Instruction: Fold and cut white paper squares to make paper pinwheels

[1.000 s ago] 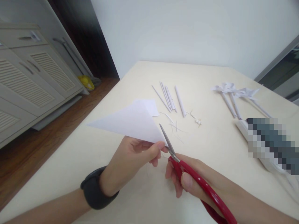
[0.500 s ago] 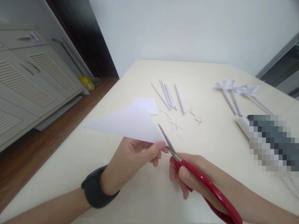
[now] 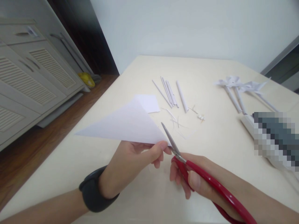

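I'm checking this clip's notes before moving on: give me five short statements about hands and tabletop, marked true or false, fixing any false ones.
1. The right hand holds red-handled scissors. True.
2. The left hand holds a rolled paper stick. False: it holds a white paper triangle.
3. Thin paper scraps lie on the table. True.
4. The paper pinwheels lie at the table's left. False: they lie toward its right.
5. A dark band is on the left arm. True.

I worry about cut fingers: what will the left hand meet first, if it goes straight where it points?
The left hand would probably meet the scissors first; exact depth between them is unclear.
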Demonstrator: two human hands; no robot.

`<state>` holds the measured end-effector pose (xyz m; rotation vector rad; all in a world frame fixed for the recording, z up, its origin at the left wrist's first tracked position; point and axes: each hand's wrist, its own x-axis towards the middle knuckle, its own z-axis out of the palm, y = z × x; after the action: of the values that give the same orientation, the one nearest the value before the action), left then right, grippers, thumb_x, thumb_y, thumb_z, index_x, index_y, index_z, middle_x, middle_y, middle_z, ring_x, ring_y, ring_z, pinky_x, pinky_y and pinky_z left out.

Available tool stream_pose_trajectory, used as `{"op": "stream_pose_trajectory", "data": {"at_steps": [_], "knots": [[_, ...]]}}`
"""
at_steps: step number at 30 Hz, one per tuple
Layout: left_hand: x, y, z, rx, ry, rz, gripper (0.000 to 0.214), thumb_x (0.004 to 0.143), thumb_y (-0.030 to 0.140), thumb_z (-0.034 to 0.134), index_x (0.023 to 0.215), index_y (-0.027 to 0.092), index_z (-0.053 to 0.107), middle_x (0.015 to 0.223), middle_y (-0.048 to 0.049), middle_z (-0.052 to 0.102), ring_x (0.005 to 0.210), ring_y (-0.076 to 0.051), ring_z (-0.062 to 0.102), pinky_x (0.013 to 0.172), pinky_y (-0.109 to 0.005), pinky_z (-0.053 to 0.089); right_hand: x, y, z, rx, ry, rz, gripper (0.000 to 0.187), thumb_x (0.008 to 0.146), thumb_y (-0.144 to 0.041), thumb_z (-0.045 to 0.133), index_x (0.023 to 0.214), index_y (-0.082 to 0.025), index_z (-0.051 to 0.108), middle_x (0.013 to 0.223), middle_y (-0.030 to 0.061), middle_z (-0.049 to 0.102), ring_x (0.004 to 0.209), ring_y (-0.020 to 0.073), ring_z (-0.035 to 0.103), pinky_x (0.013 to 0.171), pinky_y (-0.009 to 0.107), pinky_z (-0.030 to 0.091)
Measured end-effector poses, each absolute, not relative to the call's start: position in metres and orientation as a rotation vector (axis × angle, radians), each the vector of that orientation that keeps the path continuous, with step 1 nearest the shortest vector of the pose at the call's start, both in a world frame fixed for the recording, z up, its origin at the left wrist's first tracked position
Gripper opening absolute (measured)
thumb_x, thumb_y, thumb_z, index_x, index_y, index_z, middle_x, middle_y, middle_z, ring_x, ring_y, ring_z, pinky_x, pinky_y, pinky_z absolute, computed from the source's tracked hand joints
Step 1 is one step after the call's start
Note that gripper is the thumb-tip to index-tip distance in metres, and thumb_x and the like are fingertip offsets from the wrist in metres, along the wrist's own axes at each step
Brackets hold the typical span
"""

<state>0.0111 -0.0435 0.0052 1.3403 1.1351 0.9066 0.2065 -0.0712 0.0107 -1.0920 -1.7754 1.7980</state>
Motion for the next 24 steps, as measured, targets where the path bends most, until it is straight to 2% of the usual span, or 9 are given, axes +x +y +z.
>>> {"op": "stream_pose_trajectory", "data": {"at_steps": [7, 14, 24], "knots": [[0.013, -0.045, 0.009, 1.307, 1.094, 0.92, 0.013, 0.075, 0.023, 0.061, 0.065, 0.018, 0.065, 0.062, 0.0022, 0.065, 0.044, -0.007, 0.05, 0.046, -0.017, 0.044, 0.204, -0.069, 0.018, -1.139, -1.733, 1.865, 0.049, 0.081, -0.061, 0.04, 0.09, -0.016, 0.056, 0.081, 0.0052, 0.053, 0.067, 0.0141, 0.048, 0.06, 0.025, 0.042], [0.012, -0.044, 0.007, 1.288, 1.077, 0.923, 0.013, 0.076, 0.024, 0.062, 0.065, 0.02, 0.066, 0.052, 0.0056, 0.059, 0.044, -0.006, 0.051, 0.046, -0.015, 0.045, 0.203, -0.066, 0.035, -1.248, -1.716, 1.955, 0.044, 0.081, -0.058, 0.044, 0.086, -0.015, 0.055, 0.081, 0.0036, 0.051, 0.067, 0.013, 0.048, 0.064, 0.025, 0.04], [0.012, -0.044, 0.006, 1.288, 1.079, 0.932, 0.009, 0.075, 0.023, 0.062, 0.067, 0.02, 0.065, 0.058, 0.0051, 0.063, 0.044, -0.007, 0.05, 0.044, -0.016, 0.045, 0.203, -0.072, -0.001, -1.142, -1.778, 1.84, 0.05, 0.082, -0.062, 0.036, 0.084, -0.016, 0.054, 0.077, 0.0034, 0.05, 0.06, 0.0114, 0.042, 0.056, 0.024, 0.038]]}}
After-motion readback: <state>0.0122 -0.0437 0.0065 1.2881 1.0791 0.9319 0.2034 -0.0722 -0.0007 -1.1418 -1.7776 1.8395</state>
